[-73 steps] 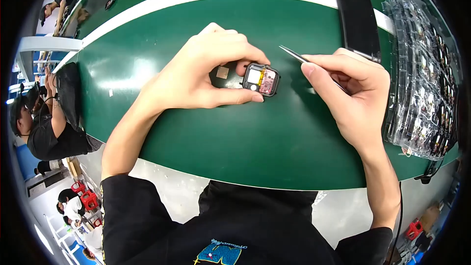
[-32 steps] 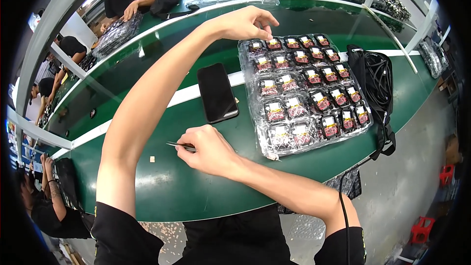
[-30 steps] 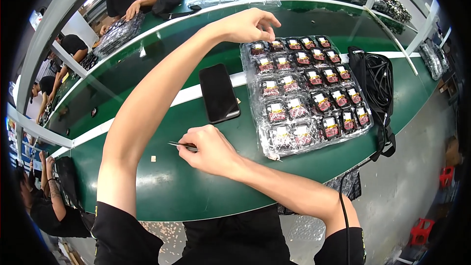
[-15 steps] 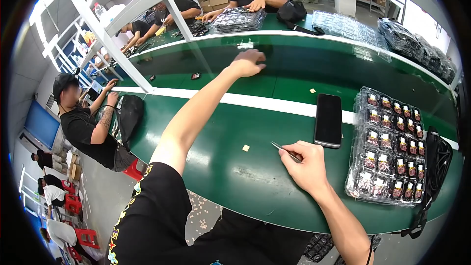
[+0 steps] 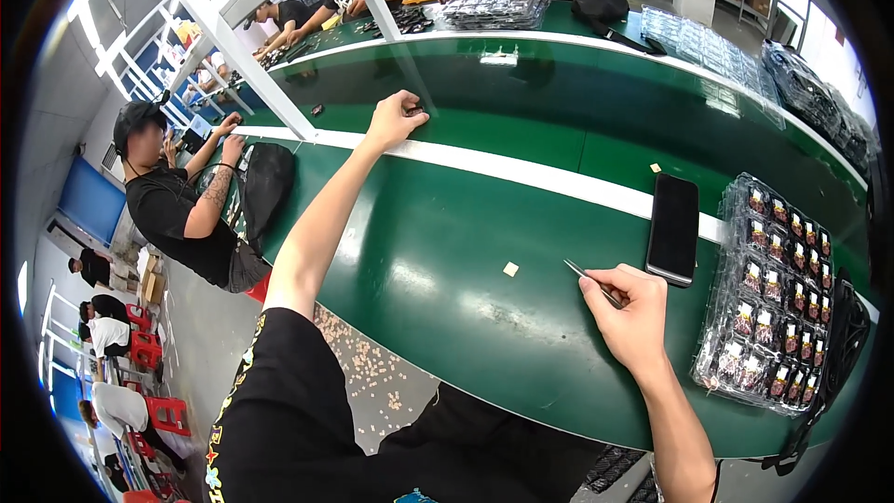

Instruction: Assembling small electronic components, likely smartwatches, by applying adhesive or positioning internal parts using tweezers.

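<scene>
Bright lt., glare patches on green tabletop (image 5: 447,214), fisheye bend nr. edges, black corners, far bkgd. soft

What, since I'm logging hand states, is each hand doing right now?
Left hand: closed on a small dark device; whether it is lifted cannot be told.
Right hand: closed, holding metal tweezers.

No words can be read clearly. Colourful letter-like shapes (image 5: 218,436) run down the black left sleeve (image 5: 289,401); a blue print (image 5: 415,497) on the shirt front (image 5: 419,470) is cut off by the lower edge.
</scene>
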`<state>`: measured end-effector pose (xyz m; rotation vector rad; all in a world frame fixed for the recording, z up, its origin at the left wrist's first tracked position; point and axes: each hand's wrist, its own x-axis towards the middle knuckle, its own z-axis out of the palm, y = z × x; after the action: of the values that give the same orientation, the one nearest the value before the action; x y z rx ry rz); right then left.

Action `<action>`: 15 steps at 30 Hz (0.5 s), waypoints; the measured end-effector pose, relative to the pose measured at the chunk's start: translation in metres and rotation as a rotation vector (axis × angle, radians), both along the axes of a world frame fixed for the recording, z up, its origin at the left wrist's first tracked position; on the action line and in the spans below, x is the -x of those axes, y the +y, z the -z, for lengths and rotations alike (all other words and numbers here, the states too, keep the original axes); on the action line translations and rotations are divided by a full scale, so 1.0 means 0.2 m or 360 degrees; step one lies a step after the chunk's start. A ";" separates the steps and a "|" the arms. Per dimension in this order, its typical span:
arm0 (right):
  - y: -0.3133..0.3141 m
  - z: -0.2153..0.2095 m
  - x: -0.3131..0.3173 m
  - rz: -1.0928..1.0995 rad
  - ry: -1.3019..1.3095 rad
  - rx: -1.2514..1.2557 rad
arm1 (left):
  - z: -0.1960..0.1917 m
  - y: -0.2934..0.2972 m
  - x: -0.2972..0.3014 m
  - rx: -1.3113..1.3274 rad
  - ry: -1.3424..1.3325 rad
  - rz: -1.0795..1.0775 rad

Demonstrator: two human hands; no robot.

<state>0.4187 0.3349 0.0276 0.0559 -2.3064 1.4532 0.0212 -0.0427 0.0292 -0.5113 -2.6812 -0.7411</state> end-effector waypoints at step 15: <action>0.02 0.02 -0.01 0.0190 -0.0166 0.0625 | -0.04 0.69 -1.31 -0.0397 -0.0575 0.1660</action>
<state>0.4214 0.3394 0.0239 -0.2708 -2.0185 1.8515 0.2829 0.0954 0.0381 -1.8973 -2.4056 -1.5042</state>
